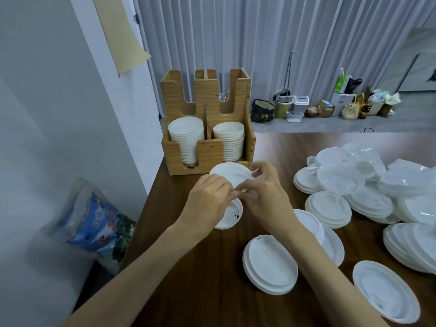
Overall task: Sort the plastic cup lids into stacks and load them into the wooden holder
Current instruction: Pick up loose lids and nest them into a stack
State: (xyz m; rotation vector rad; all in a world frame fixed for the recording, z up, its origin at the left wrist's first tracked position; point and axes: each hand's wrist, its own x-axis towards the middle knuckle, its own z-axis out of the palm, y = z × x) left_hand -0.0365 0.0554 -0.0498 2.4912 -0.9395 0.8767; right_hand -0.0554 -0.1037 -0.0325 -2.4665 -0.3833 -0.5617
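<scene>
Curtains hang grey behind a dark table (212, 291), where the holder (210, 153) stands at the far left corner. Its two front bays already carry a left stack (186, 135) and a right stack (230, 141). The hands probably work just before it to keep the carry short.

The left hand (207, 201) and right hand (266, 194) meet, fingers curled together and pinching the near rim of a tilted lid (230, 173), seemingly prising it from a lower lid (232, 217) that lies on the table. The unsorted pile (354, 185) waits to the right, cut off by the frame.

Blur hides the fingertips, so I cannot tell whether one lid or several are held. The left hand covers much of the lower lid. What the holder's tall rear bays contain is out of sight.
</scene>
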